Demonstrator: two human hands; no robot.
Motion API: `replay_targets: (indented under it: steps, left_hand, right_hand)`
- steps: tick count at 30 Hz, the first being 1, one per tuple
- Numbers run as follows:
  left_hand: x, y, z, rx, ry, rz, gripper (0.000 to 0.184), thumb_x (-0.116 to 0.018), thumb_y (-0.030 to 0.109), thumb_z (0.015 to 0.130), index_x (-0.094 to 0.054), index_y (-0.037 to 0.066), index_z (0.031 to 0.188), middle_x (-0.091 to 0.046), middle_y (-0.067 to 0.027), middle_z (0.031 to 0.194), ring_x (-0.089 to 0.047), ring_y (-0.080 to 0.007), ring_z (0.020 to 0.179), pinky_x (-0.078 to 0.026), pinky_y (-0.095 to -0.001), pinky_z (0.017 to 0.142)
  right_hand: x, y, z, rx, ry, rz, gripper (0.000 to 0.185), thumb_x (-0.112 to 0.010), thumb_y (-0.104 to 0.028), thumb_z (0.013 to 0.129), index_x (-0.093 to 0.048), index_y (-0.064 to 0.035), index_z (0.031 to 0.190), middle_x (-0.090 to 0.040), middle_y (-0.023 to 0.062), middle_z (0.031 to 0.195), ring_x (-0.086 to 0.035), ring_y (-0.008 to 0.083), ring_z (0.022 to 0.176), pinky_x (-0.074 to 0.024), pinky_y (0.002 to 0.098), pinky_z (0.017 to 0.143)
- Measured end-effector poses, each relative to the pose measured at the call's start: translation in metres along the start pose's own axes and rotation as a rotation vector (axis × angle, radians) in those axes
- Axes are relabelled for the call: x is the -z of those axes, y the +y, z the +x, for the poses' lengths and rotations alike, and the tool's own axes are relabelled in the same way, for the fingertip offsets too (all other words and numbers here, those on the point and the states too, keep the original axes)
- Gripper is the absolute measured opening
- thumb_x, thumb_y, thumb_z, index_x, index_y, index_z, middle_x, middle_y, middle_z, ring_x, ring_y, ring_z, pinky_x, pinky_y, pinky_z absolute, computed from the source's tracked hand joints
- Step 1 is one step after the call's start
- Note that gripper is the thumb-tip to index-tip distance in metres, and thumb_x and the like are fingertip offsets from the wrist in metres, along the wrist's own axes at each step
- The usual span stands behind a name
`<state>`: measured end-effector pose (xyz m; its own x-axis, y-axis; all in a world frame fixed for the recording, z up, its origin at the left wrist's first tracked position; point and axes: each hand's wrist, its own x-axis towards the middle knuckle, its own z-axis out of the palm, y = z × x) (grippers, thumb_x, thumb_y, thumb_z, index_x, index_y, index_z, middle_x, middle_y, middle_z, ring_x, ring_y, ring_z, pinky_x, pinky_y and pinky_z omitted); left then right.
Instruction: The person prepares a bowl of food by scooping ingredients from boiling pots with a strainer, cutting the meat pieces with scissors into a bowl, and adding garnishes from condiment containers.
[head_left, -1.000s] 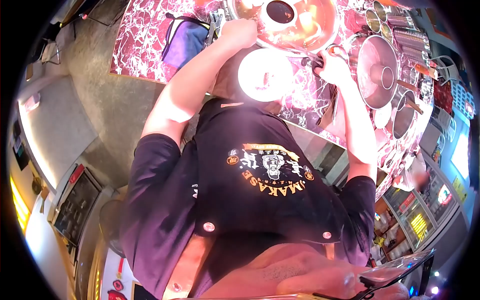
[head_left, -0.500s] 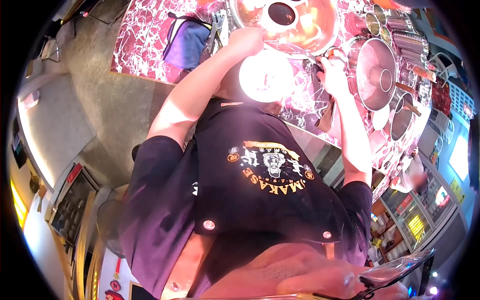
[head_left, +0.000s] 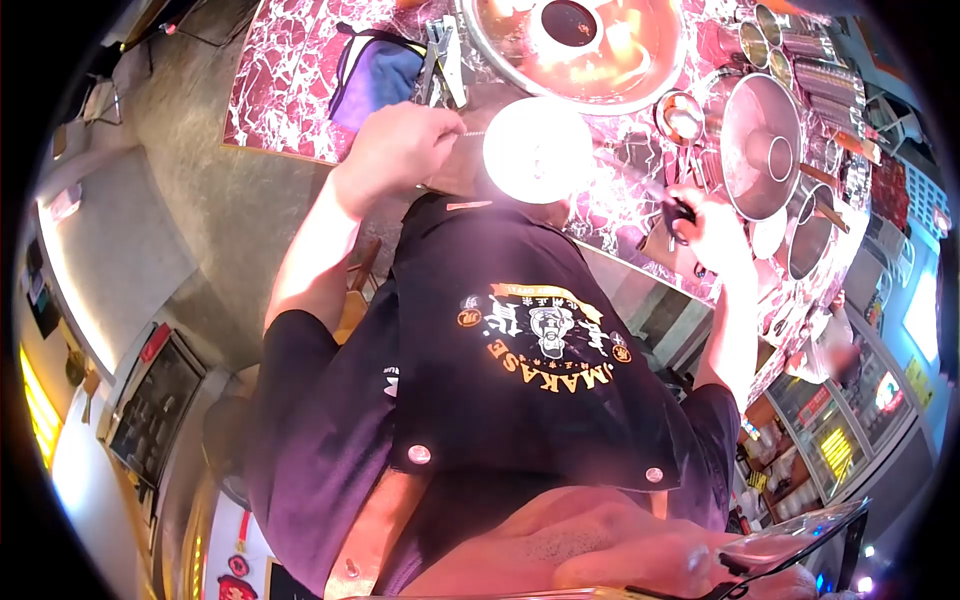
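Note:
My right hand (head_left: 715,235) grips black-handled scissors (head_left: 678,215), and their blades are blurred and point up and left over the table. At the left, my left hand (head_left: 405,145) is closed with its fingertips together; what they hold, if anything, I cannot make out. Between my hands lies a round white plate (head_left: 540,150), too glaring to show what is on it. Beyond the plate stands a wide metal pan (head_left: 480,55) with reddish contents and a dark round middle. Metal tongs (head_left: 447,65) and a blue-purple pouch (head_left: 380,80) lie just past my left hand.
A ladle (head_left: 681,116) and a large metal pot lid or bowl (head_left: 750,130) sit on the red marbled table (head_left: 285,70) at the right. Behind them are several metal cups (head_left: 815,75). A wooden-handled pan (head_left: 810,230) is at the far right.
My left hand has drawn back from the pan's rim, toward me and left. My right hand has moved down and right with the scissors, away from the pan.

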<state>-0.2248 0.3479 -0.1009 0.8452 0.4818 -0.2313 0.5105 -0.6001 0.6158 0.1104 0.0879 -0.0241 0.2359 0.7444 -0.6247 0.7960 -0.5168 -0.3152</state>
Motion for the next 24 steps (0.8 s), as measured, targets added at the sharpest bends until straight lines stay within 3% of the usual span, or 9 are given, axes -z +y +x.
replay_targets:
  steps: [3, 4, 5, 7, 9, 12, 16, 24]
  left_hand:
    - [-0.010, -0.016, 0.028, -0.010, 0.077, 0.073, 0.022, -0.058, 0.026, 0.090, -0.072, 0.013, 0.099, -0.070, -0.0136, 0.083, -0.067, -0.0361, 0.080, -0.053, -0.0462, 0.070]
    - [-0.016, -0.015, 0.044, -0.002, 0.095, 0.140, 0.023, -0.056, 0.027, 0.090, -0.072, 0.013, 0.097, -0.070, -0.0134, 0.084, -0.067, -0.0364, 0.081, -0.053, -0.0469, 0.071]
    - [-0.010, 0.001, 0.064, 0.136, -0.026, 0.189, 0.024, -0.053, 0.018, 0.085, -0.073, 0.014, 0.097, -0.072, -0.0148, 0.092, -0.068, -0.0352, 0.089, -0.054, -0.0461, 0.076]
    - [-0.031, 0.001, 0.114, 0.206, -0.090, 0.317, 0.026, -0.054, 0.015, 0.084, -0.074, 0.008, 0.099, -0.073, -0.0138, 0.096, -0.071, -0.0332, 0.092, -0.056, -0.0453, 0.077]
    - [-0.049, 0.005, 0.153, 0.229, -0.169, 0.336, 0.028, -0.055, 0.014, 0.083, -0.075, 0.008, 0.102, -0.073, -0.0125, 0.103, -0.071, -0.0308, 0.096, -0.056, -0.0435, 0.079]
    - [-0.084, -0.014, 0.182, 0.251, -0.152, 0.291, 0.029, -0.056, 0.016, 0.083, -0.075, 0.008, 0.104, -0.073, -0.0127, 0.105, -0.071, -0.0296, 0.098, -0.056, -0.0419, 0.080]
    - [-0.097, -0.034, 0.179, 0.294, -0.133, 0.171, 0.027, -0.055, 0.014, 0.084, -0.075, 0.012, 0.102, -0.072, -0.0144, 0.103, -0.069, -0.0308, 0.098, -0.054, -0.0422, 0.084]
    - [-0.118, -0.067, 0.149, 0.108, -0.011, -0.225, 0.026, -0.060, 0.022, 0.088, -0.073, 0.009, 0.107, -0.072, -0.0147, 0.101, -0.069, -0.0297, 0.096, -0.052, -0.0376, 0.087]
  right_hand:
    - [0.015, 0.010, 0.032, -0.024, 0.116, 0.157, 0.046, -0.068, -0.015, 0.080, -0.057, -0.0123, 0.124, -0.068, 0.0203, 0.103, -0.067, 0.0346, 0.098, -0.0518, 0.0421, 0.086]
    - [0.014, 0.011, 0.055, 0.015, 0.163, 0.066, 0.046, -0.068, -0.017, 0.080, -0.057, -0.0122, 0.125, -0.068, 0.0203, 0.104, -0.067, 0.0350, 0.100, -0.0517, 0.0423, 0.087]
    - [0.009, 0.012, 0.082, 0.052, 0.206, -0.023, 0.047, -0.068, -0.019, 0.080, -0.057, -0.0121, 0.125, -0.068, 0.0203, 0.106, -0.067, 0.0354, 0.101, -0.0515, 0.0426, 0.089]
    - [-0.005, 0.010, 0.142, 0.010, 0.123, -0.203, 0.048, -0.069, -0.024, 0.079, -0.058, -0.0053, 0.122, -0.068, 0.0179, 0.107, -0.067, 0.0334, 0.102, -0.0487, 0.0408, 0.093]
    - [-0.016, -0.004, 0.187, -0.069, -0.012, -0.248, 0.050, -0.068, -0.028, 0.078, -0.059, -0.0035, 0.121, -0.067, 0.0223, 0.110, -0.066, 0.0365, 0.105, -0.0479, 0.0439, 0.095]
    - [-0.053, 0.021, 0.233, 0.079, 0.029, -0.190, 0.047, -0.069, -0.023, 0.079, -0.059, -0.0033, 0.121, -0.066, 0.0234, 0.111, -0.064, 0.0385, 0.106, -0.0478, 0.0439, 0.095]
    - [-0.056, 0.035, 0.210, 0.240, 0.184, -0.124, 0.044, -0.068, -0.014, 0.081, -0.057, -0.0073, 0.124, -0.068, 0.0200, 0.109, -0.064, 0.0365, 0.105, -0.0491, 0.0453, 0.092]
    - [-0.043, 0.044, 0.147, 0.226, 0.251, -0.128, 0.046, -0.070, -0.011, 0.079, -0.057, -0.0059, 0.123, -0.065, 0.0190, 0.110, -0.061, 0.0356, 0.110, -0.0477, 0.0434, 0.095]
